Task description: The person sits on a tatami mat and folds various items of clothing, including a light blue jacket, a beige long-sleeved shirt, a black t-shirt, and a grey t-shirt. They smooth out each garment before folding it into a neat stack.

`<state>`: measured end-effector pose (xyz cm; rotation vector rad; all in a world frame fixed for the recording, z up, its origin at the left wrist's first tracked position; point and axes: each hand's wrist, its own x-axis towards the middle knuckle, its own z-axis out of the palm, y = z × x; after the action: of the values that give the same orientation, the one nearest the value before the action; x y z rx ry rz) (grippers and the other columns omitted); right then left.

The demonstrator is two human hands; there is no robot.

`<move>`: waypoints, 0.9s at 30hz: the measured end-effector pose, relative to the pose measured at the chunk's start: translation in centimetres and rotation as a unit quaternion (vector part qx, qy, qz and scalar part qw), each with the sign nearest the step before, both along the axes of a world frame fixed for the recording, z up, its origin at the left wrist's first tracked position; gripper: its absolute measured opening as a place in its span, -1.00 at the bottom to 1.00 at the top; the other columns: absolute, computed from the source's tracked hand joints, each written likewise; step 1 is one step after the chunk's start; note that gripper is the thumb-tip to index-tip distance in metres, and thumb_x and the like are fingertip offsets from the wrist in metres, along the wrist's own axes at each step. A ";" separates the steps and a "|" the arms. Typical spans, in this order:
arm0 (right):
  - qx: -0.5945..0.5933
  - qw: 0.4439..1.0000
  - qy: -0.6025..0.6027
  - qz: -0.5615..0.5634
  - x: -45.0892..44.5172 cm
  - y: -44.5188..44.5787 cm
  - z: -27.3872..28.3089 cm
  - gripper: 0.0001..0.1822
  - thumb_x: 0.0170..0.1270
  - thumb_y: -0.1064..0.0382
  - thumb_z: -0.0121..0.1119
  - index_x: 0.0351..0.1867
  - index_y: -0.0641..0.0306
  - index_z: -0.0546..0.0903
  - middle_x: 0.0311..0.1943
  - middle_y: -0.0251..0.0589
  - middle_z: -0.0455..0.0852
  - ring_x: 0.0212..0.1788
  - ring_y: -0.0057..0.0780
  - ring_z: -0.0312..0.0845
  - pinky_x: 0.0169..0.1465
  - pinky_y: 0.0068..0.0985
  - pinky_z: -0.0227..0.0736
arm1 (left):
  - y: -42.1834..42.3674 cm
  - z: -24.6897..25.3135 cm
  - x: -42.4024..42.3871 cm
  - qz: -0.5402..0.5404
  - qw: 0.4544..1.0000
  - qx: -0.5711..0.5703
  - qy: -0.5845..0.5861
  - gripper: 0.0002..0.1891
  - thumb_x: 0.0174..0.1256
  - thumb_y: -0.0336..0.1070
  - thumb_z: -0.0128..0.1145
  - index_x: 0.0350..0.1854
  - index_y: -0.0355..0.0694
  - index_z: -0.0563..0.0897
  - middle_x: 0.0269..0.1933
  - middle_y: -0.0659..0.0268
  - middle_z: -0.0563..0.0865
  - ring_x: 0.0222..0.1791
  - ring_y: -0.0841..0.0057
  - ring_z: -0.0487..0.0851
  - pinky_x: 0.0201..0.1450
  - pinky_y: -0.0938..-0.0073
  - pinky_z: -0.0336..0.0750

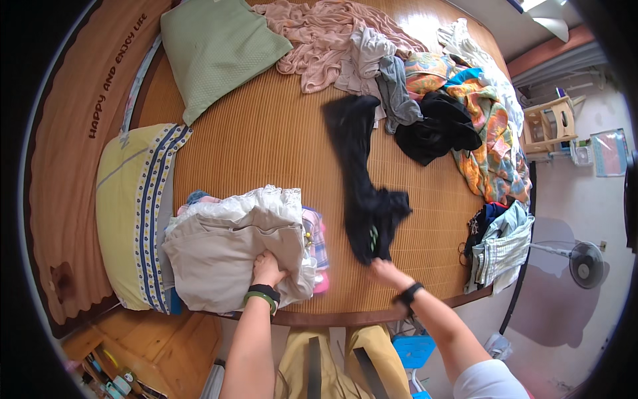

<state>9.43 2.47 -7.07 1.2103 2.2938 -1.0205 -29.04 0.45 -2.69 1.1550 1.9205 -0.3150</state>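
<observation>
My left hand [268, 272] presses on a folded beige garment [214, 254] that tops a stack of clothes at the left front of the bed. White lace-edged cloth [269, 199] and plaid cloth [314, 234] show from beneath it. My right hand [389, 273] grips the lower end of a black garment [356, 174], slightly blurred, stretched out over the bamboo mat [249, 134]. A small green print shows near that end. Beyond it lie a crumpled black garment [438, 127] and a gray cloth [396, 95].
A yellow pillow [119, 214] and a green pillow [219, 55] lie on the left. Pink cloth [319, 45] and a patterned orange cloth [491, 129] are heaped at the far side. Folded clothes [503, 254] sit at the right edge; a fan [587, 265] stands beyond.
</observation>
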 end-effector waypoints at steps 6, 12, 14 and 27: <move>-0.094 0.949 0.085 -0.289 1.0 -4.9 8.8 -0.74 0.01 0.16 0.27 -0.39 0.34 0.59 -0.38 0.06 0.57 -0.26 0.01 0.51 -0.20 -0.25 0.46 | -0.7 -1.2 -1.3 -0.029 0.999 0.034 -0.013 -0.14 -0.32 -0.02 0.46 0.05 -0.41 0.35 0.04 -0.15 0.49 0.08 0.02 0.47 0.13 0.23 0.41; 0.321 0.862 0.003 -0.391 4.7 -3.9 5.3 -0.30 0.08 0.41 0.14 0.27 0.53 0.14 0.32 0.22 0.10 0.34 0.11 0.05 0.35 -0.29 0.08 | -0.7 -2.5 -1.5 -0.033 0.997 0.058 -0.039 -0.05 -0.33 -0.01 0.45 0.13 -0.44 0.24 0.04 -0.16 0.50 0.11 0.01 0.44 0.18 0.24 0.34; 0.346 0.835 -0.037 -0.427 5.4 -2.8 5.4 -0.31 0.09 0.40 0.16 0.26 0.50 0.16 0.34 0.20 0.04 0.34 0.10 0.03 0.35 -0.23 0.07 | -0.9 -2.7 -2.2 -0.003 0.997 0.040 -0.062 -0.03 -0.31 -0.05 0.46 0.17 -0.42 0.21 0.10 -0.15 0.46 0.16 -0.01 0.39 0.22 0.24 0.30; 0.313 0.807 -0.020 -0.500 9.1 1.8 2.4 -0.31 -0.01 0.16 0.35 0.19 0.12 0.33 0.12 0.07 0.33 0.16 0.00 0.24 0.19 -0.16 0.22 | -3.3 3.9 10.3 0.168 0.910 0.378 0.012 -0.83 0.06 -0.50 0.07 -0.37 -0.28 0.34 -0.42 0.23 0.42 -0.43 0.39 0.41 -0.32 0.39 0.36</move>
<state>18.52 4.31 -4.65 2.8418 1.9194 -0.4090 -18.69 -2.87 1.17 1.2423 2.2893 0.6661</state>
